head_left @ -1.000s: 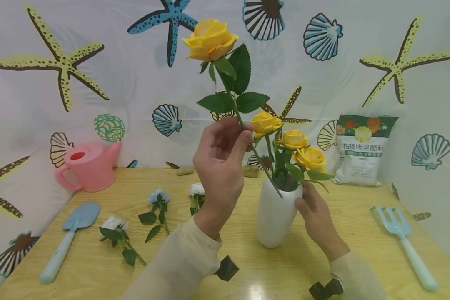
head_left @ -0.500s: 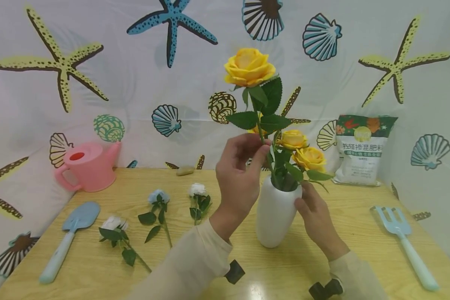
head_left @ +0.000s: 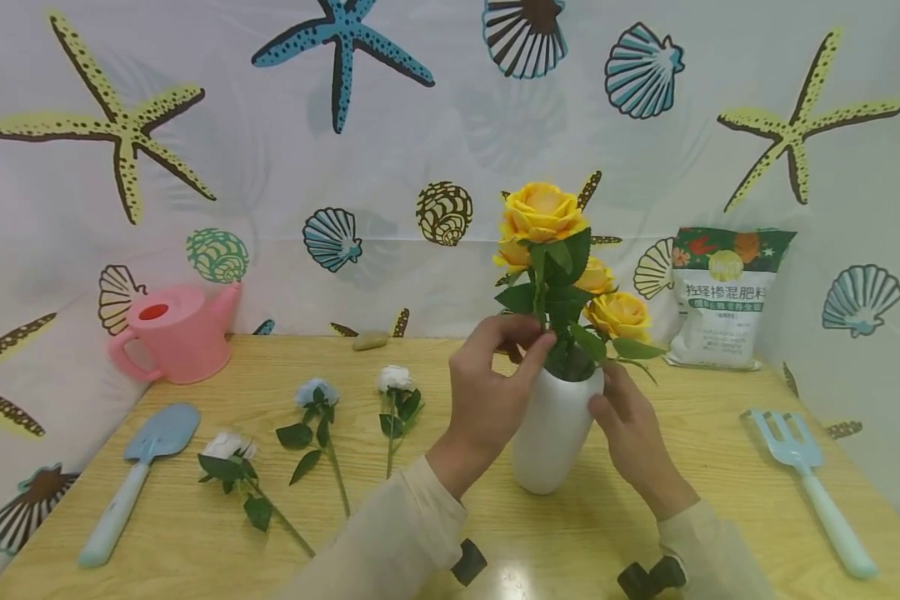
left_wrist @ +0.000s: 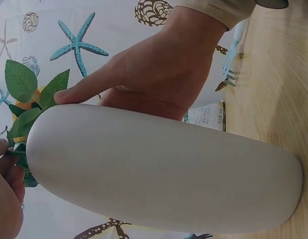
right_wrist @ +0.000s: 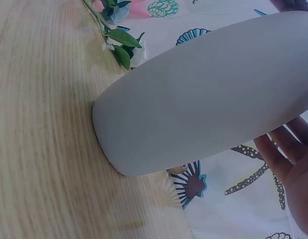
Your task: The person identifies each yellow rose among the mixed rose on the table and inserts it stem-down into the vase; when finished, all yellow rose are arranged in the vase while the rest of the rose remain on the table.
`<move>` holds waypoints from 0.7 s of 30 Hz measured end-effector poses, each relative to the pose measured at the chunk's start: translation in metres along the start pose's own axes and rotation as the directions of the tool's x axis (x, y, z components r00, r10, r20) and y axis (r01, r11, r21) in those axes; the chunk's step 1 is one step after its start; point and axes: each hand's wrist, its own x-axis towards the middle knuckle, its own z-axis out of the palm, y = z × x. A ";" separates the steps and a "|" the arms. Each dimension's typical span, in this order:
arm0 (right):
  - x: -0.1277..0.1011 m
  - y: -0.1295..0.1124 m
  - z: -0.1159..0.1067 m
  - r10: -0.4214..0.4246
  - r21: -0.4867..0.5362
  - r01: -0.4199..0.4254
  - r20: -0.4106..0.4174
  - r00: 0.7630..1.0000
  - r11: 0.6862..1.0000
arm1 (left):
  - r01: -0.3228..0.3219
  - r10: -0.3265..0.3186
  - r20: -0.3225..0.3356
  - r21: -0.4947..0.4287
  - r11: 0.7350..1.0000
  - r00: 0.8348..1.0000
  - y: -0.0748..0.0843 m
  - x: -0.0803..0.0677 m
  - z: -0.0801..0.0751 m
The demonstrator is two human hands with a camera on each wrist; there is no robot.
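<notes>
A white vase (head_left: 551, 433) stands on the wooden table (head_left: 450, 517) and holds several yellow roses (head_left: 618, 315). My left hand (head_left: 536, 337) pinches the stem of the tallest yellow rose (head_left: 542, 212) just above the vase mouth, and that stem stands upright in the vase. My right hand (head_left: 622, 417) grips the vase's right side, thumb in front. In the left wrist view the vase (left_wrist: 158, 169) fills the frame with my right hand (left_wrist: 158, 69) behind it. The right wrist view shows the vase (right_wrist: 208, 89) and my right palm (right_wrist: 293, 169).
Left of the vase lie a white rose (head_left: 395, 383), a blue rose (head_left: 315, 396) and another white rose (head_left: 228, 450). A pink watering can (head_left: 172, 332) and a blue trowel (head_left: 138, 467) are at far left. A fertiliser bag (head_left: 723, 300) and a blue fork (head_left: 810, 479) are at right.
My left hand has carried the yellow rose right and down, and its stem now stands deep in the vase among the others. My right hand has stayed on the vase.
</notes>
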 end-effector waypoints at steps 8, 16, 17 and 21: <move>0.001 0.000 0.002 -0.009 -0.004 0.009 -0.007 1.000 1.000 | 0.063 -0.063 -0.002 0.109 0.992 0.998 -0.001 -0.010 0.000; 0.000 0.000 0.000 0.004 0.016 -0.004 -0.002 1.000 1.000 | 0.214 -0.214 -0.005 0.039 0.976 0.977 0.002 -0.009 0.002; 0.000 0.000 0.000 0.006 0.015 -0.006 -0.003 1.000 1.000 | 0.234 -0.234 -0.006 0.029 0.972 0.972 0.002 -0.008 0.002; 0.000 0.000 0.000 0.010 0.010 -0.010 -0.004 1.000 1.000 | 0.295 -0.295 0.000 -0.015 0.955 0.955 0.002 -0.007 0.002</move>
